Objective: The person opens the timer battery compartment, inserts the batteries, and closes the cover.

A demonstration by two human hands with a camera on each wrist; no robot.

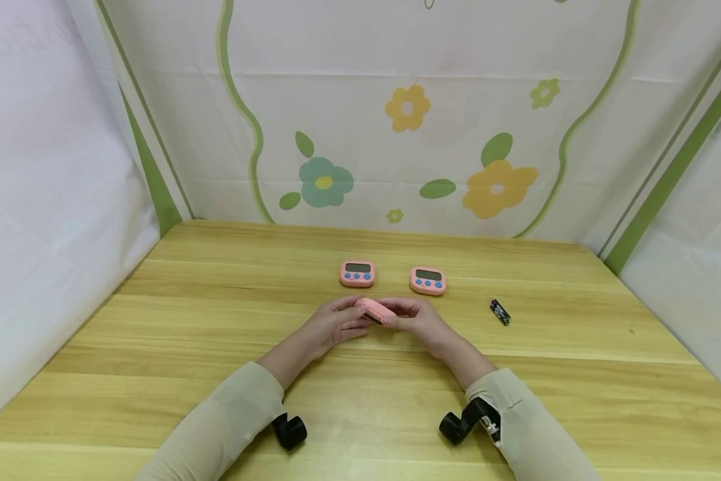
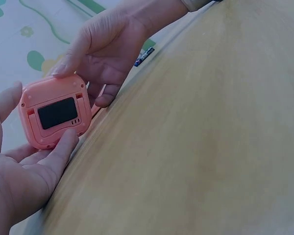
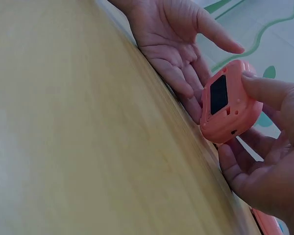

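Observation:
A pink digital timer (image 1: 377, 311) is held tilted just above the table between both hands. Its back, with a black rectangle set in the battery cover, faces the wrist cameras. My right hand (image 1: 423, 324) pinches one edge, the thumb lying on the back casing and the fingers behind. Across from it, my left hand (image 1: 333, 324) has its fingers against the timer's other edge. In the right wrist view, the left thumb stands off from the timer (image 3: 245, 112). One left fingertip rests by the lower edge of the cover in the left wrist view.
Two more pink timers with blue buttons lie face up beyond the hands, one at the left (image 1: 357, 274) and one at the right (image 1: 428, 281). A dark battery (image 1: 500, 312) is on the wooden table (image 1: 174, 334) farther right. White flowered cloth (image 1: 360, 147) encloses the back and sides.

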